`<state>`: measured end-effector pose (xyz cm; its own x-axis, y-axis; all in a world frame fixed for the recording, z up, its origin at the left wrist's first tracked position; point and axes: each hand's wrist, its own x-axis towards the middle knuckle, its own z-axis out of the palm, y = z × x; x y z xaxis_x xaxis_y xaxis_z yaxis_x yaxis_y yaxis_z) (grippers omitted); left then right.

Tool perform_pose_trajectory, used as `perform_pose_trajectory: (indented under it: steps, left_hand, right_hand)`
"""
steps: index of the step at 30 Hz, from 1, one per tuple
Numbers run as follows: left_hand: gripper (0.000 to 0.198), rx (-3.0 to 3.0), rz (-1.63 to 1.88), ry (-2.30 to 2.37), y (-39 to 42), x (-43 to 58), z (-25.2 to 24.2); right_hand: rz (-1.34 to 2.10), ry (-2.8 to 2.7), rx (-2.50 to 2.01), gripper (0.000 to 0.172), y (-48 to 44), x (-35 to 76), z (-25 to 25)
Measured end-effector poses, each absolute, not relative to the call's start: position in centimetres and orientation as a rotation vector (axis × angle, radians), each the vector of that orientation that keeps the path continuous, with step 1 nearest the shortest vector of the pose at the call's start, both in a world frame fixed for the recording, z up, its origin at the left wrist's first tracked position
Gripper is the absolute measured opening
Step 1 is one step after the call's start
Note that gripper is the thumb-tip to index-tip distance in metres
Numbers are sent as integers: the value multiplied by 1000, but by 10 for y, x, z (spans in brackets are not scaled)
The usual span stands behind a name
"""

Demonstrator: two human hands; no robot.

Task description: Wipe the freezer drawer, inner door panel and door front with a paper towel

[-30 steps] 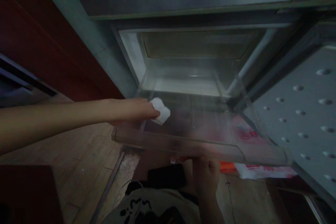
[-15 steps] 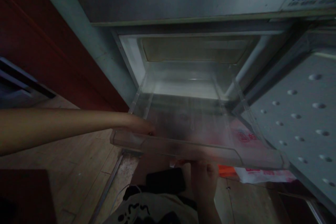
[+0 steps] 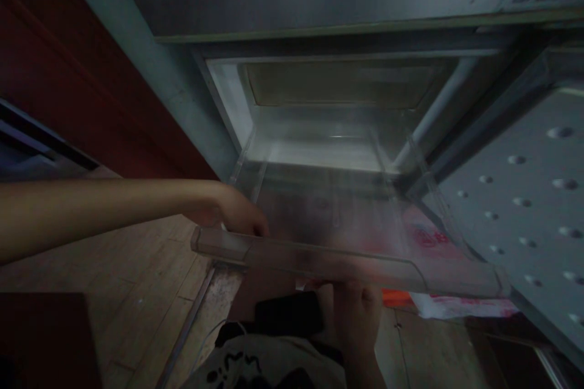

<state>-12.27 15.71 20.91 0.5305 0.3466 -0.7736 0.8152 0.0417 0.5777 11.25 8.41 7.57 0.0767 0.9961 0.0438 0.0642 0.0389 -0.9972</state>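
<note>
left hand (image 3: 237,216) is dipping into drawer (image 3: 347,266) corner, cloth now hiding, can't tell its grip | right hand (image 3: 358,310) is holding drawer up

The left forearm (image 3: 91,213) is bare along all of its visible length, down to the left grip (image 3: 239,217). The right grip (image 3: 358,316) and its wrist are bare as well. At six o'clock in the view shows a pale shirt (image 3: 269,368) printed with black blotches and strokes like ink, with a dark band along its upper edge.
</note>
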Motion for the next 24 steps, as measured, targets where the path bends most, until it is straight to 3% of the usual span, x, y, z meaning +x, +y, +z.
perform_pose_trajectory:
  steps: [12,16,24]
  left_hand:
    - [21,1535,-344,1059,155,-134,248]
    - [22,1542,-204,1060,152,-139,245]
    - [28,1613,-251,1200,144,-143,230]
  right_hand:
    - [1272,-1208,-1158,35,81,114,67]
    - [1304,-1255,-1118,40,82,114,69]
    - [1284,-1252,-1146,40,82,113,69]
